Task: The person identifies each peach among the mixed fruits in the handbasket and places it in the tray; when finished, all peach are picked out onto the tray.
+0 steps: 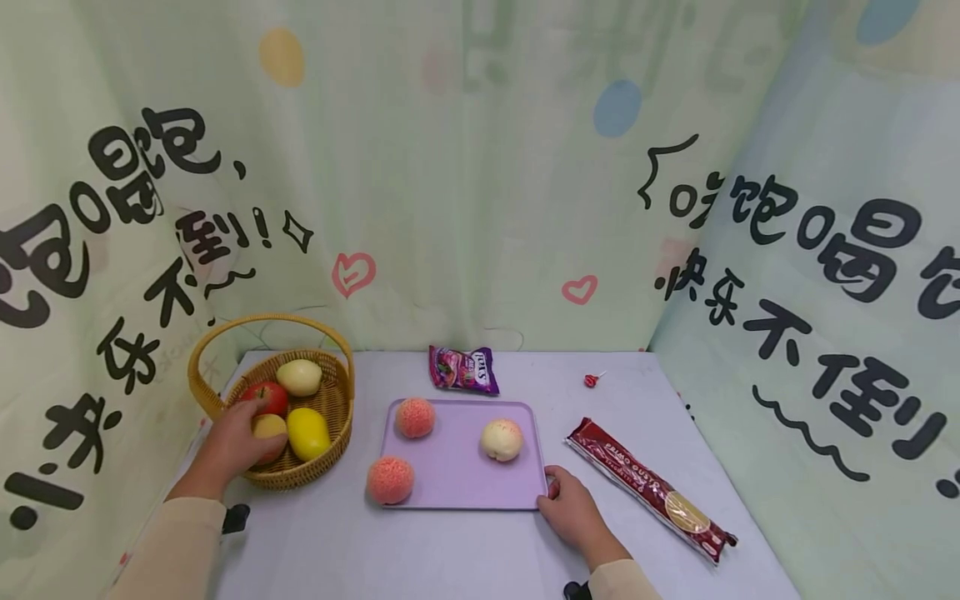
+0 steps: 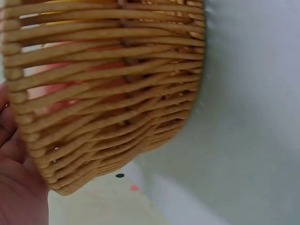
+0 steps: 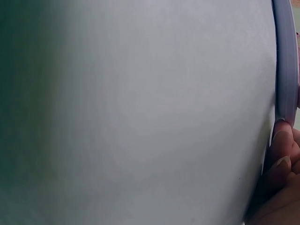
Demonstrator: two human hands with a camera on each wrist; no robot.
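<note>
In the head view my left hand (image 1: 228, 442) reaches over the left rim of a wicker basket (image 1: 341, 417). Its fingers and thumb are around a yellow-and-red round fruit (image 1: 272, 428), partly hidden by the hand. A red apple (image 1: 272, 397), a yellow lemon (image 1: 308, 433) and a pale yellow fruit (image 1: 299, 377) lie beside it. The basket's woven side (image 2: 112, 84) covers most of the left wrist view. My right hand (image 1: 573, 510) pinches the near right corner of a lilac tray (image 1: 457, 467); its fingertips (image 3: 282, 136) meet the rim in the right wrist view.
A pink peach (image 1: 415, 417) and a pale peach (image 1: 502, 439) sit on the tray. Another pink peach (image 1: 391, 480) lies at its near left corner. Behind stands a purple snack bag (image 1: 463, 369). A long maroon packet (image 1: 651, 490) and a small red item (image 1: 591, 381) lie rightward.
</note>
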